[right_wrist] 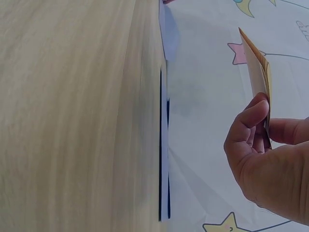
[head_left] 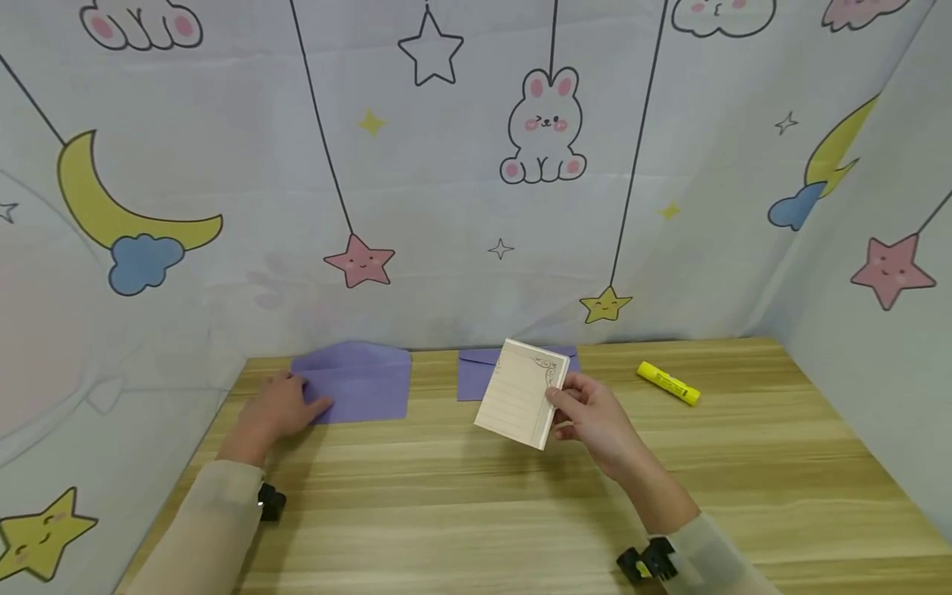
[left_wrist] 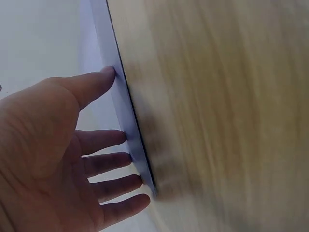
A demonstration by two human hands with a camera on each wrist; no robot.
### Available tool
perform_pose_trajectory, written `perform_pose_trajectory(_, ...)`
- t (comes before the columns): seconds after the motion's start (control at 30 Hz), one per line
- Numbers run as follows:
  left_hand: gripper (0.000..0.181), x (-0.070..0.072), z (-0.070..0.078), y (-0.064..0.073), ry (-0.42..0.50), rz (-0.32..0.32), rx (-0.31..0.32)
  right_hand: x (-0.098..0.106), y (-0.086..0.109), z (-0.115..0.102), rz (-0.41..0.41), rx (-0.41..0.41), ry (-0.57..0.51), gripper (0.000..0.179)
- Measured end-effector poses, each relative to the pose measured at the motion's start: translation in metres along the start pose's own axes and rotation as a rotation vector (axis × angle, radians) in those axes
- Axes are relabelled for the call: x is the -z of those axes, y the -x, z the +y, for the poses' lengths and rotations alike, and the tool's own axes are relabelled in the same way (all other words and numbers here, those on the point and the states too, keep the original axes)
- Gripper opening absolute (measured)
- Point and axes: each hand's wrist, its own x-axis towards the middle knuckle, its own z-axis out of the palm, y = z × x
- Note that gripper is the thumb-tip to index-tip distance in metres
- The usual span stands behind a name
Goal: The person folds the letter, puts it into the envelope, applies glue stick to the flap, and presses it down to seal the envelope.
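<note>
A purple envelope (head_left: 364, 390) lies at the back left of the table, its flap raised toward the curtain. My left hand (head_left: 278, 411) rests at its left end, and in the left wrist view the outstretched fingertips (left_wrist: 110, 72) touch the envelope. Between thumb and fingers, my right hand (head_left: 601, 423) pinches a folded cream card (head_left: 515, 402) by its right edge, above the table. Printed lines and a corner scroll show on the card's face. Behind it lies a second purple envelope (head_left: 472, 382) with its flap down, partly hidden by the card.
A yellow tube like a glue stick (head_left: 668, 383) lies to the right of the card on the wooden table (head_left: 446, 512). White curtains (head_left: 461, 190) printed with stars, moons and a bunny stand along the back and both sides.
</note>
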Motion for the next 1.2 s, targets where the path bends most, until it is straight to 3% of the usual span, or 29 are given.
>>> perform_pose_trajectory(0.23,0.07,0.0,0.013,0.012,-0.027,-0.002,-0.115,-0.001,-0.001,0.001,0.01,0.004,-0.004,0.027)
perform_pose_trajectory(0.77,0.07,-0.012,0.093,0.065,0.049,-0.106,-0.215,0.001,-0.002,0.003,0.008,-0.005,0.022,0.026)
perform_pose_trajectory(0.87,0.081,-0.012,0.101,0.071,0.075,-0.089,-0.169,0.002,-0.003,0.004,0.014,-0.01,0.038,0.025)
perform_pose_trajectory(1.03,0.108,-0.008,0.107,0.076,0.106,-0.053,0.037,0.002,-0.006,0.008,0.013,-0.01,0.061,0.027)
perform_pose_trajectory(1.2,0.111,-0.009,0.106,0.075,0.123,-0.086,0.155,0.004,-0.008,0.011,0.019,-0.018,0.08,0.028)
